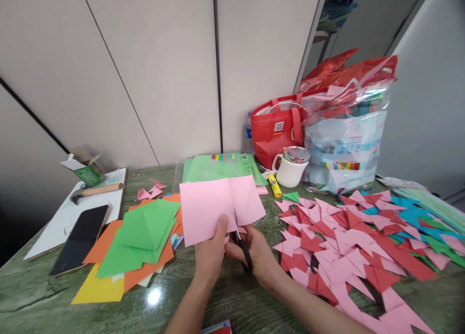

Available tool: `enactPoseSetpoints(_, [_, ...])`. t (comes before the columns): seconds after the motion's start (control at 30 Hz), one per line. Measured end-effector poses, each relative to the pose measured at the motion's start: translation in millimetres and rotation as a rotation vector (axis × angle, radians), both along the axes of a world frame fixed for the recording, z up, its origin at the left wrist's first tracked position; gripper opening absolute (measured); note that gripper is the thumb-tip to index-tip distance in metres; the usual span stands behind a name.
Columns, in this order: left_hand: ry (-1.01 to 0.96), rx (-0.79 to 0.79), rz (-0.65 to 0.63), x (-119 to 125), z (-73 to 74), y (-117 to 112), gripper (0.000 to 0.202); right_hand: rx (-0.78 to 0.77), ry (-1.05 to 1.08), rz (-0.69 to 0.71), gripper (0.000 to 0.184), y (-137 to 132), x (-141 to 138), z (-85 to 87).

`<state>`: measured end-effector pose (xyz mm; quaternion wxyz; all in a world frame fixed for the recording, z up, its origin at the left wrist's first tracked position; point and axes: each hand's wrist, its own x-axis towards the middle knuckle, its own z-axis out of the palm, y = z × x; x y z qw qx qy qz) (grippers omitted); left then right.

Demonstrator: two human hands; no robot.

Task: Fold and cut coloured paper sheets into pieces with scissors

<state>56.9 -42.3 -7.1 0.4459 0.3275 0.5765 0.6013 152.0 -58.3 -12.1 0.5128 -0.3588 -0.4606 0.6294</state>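
Observation:
A creased sheet of pink paper is held up over the table by my left hand, whose thumb presses on its lower edge. My right hand grips a pair of scissors with black handles. Their blades lie at a slit that runs up into the sheet from its lower edge. To the left is a pile of green paper squares over orange sheets and a yellow sheet. On the right lies a wide heap of pink and red paper scraps.
A phone, a hammer and a small green box are at the left. Along the back are a green paper pack, a yellow glue stick, a white mug, a red bag and a clear plastic bag.

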Motion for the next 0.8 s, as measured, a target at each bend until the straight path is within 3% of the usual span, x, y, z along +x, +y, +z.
enactPoseSetpoints(0.4, [0.021, -0.008, 0.012, 0.7, 2.6, 0.1, 0.039, -0.013, -0.088, -0.05, 0.039, 0.0, -0.8, 2.1])
enactPoseSetpoints(0.8, [0.092, -0.027, 0.026, -0.4, 4.6, -0.6, 0.038, -0.004, -0.019, -0.029, 0.049, 0.1, 0.9, -0.4])
